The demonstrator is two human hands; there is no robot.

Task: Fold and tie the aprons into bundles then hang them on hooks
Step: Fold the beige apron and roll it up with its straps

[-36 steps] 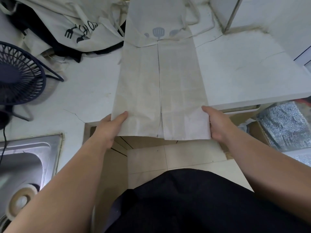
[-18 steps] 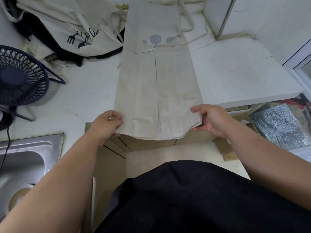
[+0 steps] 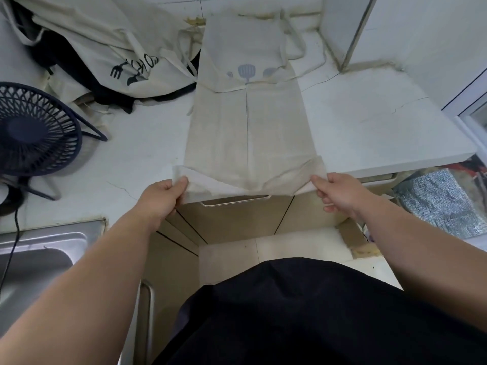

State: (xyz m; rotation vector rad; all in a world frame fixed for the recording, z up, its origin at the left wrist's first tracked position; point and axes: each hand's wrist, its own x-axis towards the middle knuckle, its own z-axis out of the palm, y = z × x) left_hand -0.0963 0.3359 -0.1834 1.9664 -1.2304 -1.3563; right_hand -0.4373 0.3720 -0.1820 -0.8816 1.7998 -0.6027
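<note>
A cream apron [image 3: 247,127], folded lengthwise into a long strip with a grey spatula print near its far end, lies on the white counter [image 3: 369,122]. Its near hem is turned up at the counter's front edge. My left hand [image 3: 162,196] pinches the hem's left corner and my right hand [image 3: 338,192] pinches the right corner. The apron's ties [image 3: 297,51] trail loose at the far end.
A heap of other cream and dark aprons [image 3: 105,54] lies at the back left. A dark desk fan [image 3: 34,130] stands on the left, a steel sink [image 3: 34,262] at the near left. Cabinet fronts [image 3: 237,217] are below the counter edge; a foil bag [image 3: 442,204] sits at the right.
Both hands have taken hold of the hem's corners and lifted them up onto the counter edge, starting a fold away from me. The view has tilted slightly.
</note>
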